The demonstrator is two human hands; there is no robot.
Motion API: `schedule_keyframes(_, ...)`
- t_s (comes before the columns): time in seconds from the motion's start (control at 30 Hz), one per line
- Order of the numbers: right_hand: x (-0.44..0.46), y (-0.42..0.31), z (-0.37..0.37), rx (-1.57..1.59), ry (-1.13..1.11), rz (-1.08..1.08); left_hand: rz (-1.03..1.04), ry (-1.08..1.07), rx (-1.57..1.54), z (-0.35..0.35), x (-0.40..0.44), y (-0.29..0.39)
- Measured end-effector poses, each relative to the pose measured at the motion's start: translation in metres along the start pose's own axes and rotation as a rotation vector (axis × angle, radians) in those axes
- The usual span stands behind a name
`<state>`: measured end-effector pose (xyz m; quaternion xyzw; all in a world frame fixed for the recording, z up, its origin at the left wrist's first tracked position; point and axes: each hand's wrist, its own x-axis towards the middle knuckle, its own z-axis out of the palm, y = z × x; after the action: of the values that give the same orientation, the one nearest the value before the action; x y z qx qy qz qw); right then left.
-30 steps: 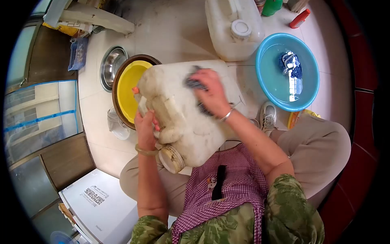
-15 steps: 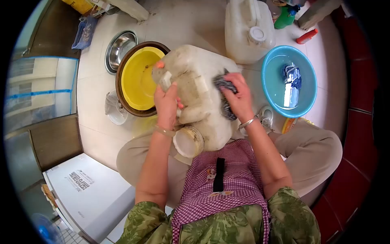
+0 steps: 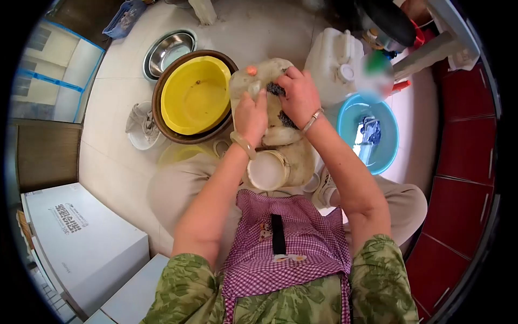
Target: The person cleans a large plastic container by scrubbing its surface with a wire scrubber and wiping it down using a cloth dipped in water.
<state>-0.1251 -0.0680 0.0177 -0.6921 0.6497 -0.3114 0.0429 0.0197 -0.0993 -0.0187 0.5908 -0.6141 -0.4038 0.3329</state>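
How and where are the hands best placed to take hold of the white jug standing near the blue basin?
Probably on its top handle, coming from above: the white jug stands upright, and this raised handle is uncovered, beside the white cap. The right hand is nearer.

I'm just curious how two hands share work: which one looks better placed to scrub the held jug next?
Probably the right hand: it holds the dark scrubber at the jug. The left hand has no scrubber showing and grips the jug, apparently steadying it.
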Motion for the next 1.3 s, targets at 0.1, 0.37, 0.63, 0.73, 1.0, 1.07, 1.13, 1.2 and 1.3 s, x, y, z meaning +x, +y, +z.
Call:
schedule_keyframes(0.1,-0.020,-0.007,-0.014,-0.069,-0.148,-0.004,-0.117,-0.068,0.014,-0.003,-0.004,0.008)
schedule_keyframes(0.37,0.006,0.016,-0.003,-0.077,0.025,0.088,-0.010,-0.064,0.081,0.020,-0.009,0.021)
schedule_keyframes(0.63,0.000,0.009,-0.008,-0.155,0.050,0.055,-0.065,-0.032,0.098,0.032,-0.021,0.037)
schedule_keyframes(0.73,-0.001,0.010,-0.005,-0.199,0.173,-0.016,-0.075,-0.044,0.061,0.028,-0.024,0.039)
schedule_keyframes(1.0,-0.026,0.084,-0.023,0.207,0.206,0.509,-0.036,-0.044,0.061,0.009,-0.015,0.026)
schedule_keyframes(1.07,-0.031,0.049,-0.020,0.260,0.254,0.070,-0.016,-0.042,0.069,0.010,-0.022,0.019)
schedule_keyframes(1.13,-0.019,0.024,-0.014,0.054,0.134,0.011,-0.035,-0.053,0.053,0.013,-0.020,0.020)
schedule_keyframes(1.2,0.011,0.066,0.014,0.159,0.297,0.208,-0.018,-0.062,0.046,0.011,-0.021,0.017)
schedule_keyframes(1.3,0.036,0.060,0.021,0.273,0.211,0.139,-0.047,-0.037,0.044,0.005,-0.025,0.012)
